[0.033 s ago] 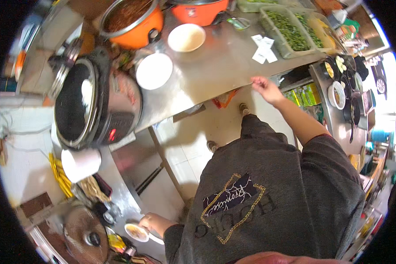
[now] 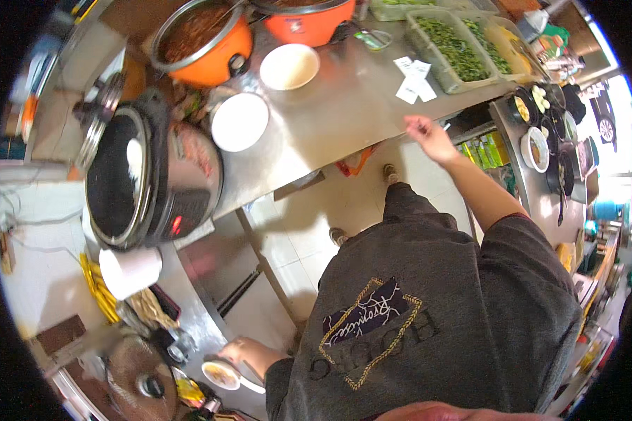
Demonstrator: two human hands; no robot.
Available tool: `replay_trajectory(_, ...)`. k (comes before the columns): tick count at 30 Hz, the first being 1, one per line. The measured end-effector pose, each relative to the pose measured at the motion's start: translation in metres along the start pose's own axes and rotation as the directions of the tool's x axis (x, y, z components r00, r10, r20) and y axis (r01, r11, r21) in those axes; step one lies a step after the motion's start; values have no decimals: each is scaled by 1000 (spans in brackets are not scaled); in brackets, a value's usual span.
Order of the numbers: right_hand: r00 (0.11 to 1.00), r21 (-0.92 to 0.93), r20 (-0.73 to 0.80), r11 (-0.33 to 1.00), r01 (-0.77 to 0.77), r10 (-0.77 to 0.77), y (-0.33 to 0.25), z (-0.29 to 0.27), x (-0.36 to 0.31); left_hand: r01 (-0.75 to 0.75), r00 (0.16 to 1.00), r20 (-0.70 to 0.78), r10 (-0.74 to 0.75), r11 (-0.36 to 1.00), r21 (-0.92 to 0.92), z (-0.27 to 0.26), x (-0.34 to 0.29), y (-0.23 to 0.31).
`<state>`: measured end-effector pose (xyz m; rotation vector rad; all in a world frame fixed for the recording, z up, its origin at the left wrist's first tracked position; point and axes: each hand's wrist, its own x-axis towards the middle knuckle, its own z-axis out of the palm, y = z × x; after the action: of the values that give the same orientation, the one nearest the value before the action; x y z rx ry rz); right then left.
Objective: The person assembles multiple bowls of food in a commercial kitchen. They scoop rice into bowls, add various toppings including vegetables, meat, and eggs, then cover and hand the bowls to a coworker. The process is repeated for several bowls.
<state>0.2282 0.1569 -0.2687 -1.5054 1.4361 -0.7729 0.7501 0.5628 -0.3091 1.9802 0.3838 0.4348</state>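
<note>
At the lower left my left hand [image 2: 244, 353] is at the rim of a small white bowl [image 2: 221, 375] of yellowish food, its fingers bent and partly hidden. A curved white edge [image 2: 251, 384] shows below the hand; I cannot tell what it belongs to. My right hand [image 2: 430, 139] hangs near the steel counter's front edge, fingers loosely bent, and nothing shows in it. On the counter [image 2: 344, 119] beyond stand a white bowl [image 2: 290, 67] and a round white dish [image 2: 239, 122]. White paper slips [image 2: 416, 81] lie to their right.
An open rice cooker [image 2: 189, 175] with white rice stands left, a white tub [image 2: 130, 270] beside it. Two orange pots [image 2: 214, 59] [image 2: 309, 24] are at the back. Chopped greens fill a clear bin [image 2: 456, 52]. Several black pans and a white bowl [image 2: 536, 151] stand at right.
The view has shifted slightly, so the counter things sit a little lower and further left. My left hand has moved slightly up and left; my right hand stays nearly where it was.
</note>
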Motion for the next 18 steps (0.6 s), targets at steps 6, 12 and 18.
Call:
replay_trajectory(6,854,-441,-380,881,171,-356,43,-198,68,262,788,609,-83,942,-210,103,-199,83)
replay_trajectory(12,707,-673,-678,560,-484,-204,144,-459,158,497,341,930,-137,866,-55,234,-395,176)
replay_trajectory(18,731,-694,-673,437,-572,-112,183,-576,213,656,301,891,-341,752,66,323,-470,209)
